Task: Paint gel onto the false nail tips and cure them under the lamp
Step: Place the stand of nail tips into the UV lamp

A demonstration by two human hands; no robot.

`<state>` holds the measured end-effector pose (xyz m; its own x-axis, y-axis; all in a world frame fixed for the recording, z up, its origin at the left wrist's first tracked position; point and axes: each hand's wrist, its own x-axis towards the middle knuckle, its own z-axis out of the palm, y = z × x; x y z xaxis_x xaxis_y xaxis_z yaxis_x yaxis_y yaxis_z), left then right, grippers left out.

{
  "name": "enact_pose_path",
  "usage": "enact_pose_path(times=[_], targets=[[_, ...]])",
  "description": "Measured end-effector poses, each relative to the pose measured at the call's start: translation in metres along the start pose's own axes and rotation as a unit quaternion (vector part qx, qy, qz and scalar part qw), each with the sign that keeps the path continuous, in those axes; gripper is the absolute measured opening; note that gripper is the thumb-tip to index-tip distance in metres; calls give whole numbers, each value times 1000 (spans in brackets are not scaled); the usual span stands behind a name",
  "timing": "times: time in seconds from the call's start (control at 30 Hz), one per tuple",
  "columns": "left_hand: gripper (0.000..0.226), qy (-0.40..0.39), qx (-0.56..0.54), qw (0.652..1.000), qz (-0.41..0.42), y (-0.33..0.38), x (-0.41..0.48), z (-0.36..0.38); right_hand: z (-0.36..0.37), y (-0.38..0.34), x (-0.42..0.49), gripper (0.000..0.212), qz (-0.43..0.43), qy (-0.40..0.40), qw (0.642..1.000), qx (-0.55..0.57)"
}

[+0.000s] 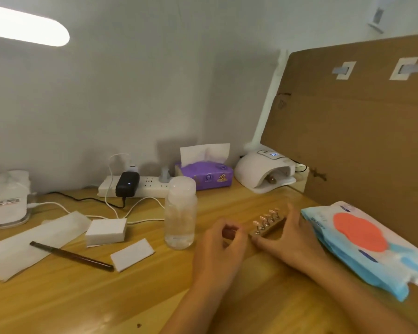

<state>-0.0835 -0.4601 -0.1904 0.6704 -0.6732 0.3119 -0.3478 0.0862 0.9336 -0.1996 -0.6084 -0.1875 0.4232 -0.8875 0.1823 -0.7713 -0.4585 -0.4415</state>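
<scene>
Forearms (203, 297): both come in from the bottom right of the frame and meet at lower centre, over the wooden table (82, 297).
Left hand (221, 242): fingers curled round a small dark thing (229, 231) — probably the gel pot, though too much of it is hidden to say.
Right hand (288, 237): thumb at the near end and fingers along the far side of the nail stand (268, 226), clamping it, likely so it cannot slide while a tip is worked.
Nail tips (266, 216): a row upright on the stand, between the two hands; whether gel is on them I cannot tell.
Curing lamp (263, 168): right of centre against the wall, mouth turned toward the hands; something small sits inside, unclear.
Brush (70, 255): lower left, one end on a white sheet (15, 259), well apart from both hands.
Edges: wipes pack (362, 244) just beside the right hand, cardboard panel (348, 128) behind it; clear bottle (180, 213) just left of the left hand.
Open room: bare table between stand and lamp — a straight path, I judge, if the stand travels level.
</scene>
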Motion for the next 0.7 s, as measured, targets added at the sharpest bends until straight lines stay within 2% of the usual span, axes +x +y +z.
enact_pose_path(times=[0.13, 0.27, 0.47, 0.6, 0.7], targets=[[10, 14, -51, 999, -5, -3, -1, 0, -13, 1, 42, 121, 8, 21, 1000, 19], [12, 14, -45, 999, 8, 1, -5, 2, -20, 1, 84, 112, 30, 40, 998, 50], [9, 20, -42, 999, -3, 3, -5, 3, -13, -1, 114, 112, 21, -37, 997, 70], [25, 17, -46, 999, -16, 5, -5, 2, -16, 5, 127, 116, 56, -117, 985, 117], [33, 19, -36, 999, -28, 7, -6, 2, -17, 4, 128, 114, 84, -148, 980, 106]])
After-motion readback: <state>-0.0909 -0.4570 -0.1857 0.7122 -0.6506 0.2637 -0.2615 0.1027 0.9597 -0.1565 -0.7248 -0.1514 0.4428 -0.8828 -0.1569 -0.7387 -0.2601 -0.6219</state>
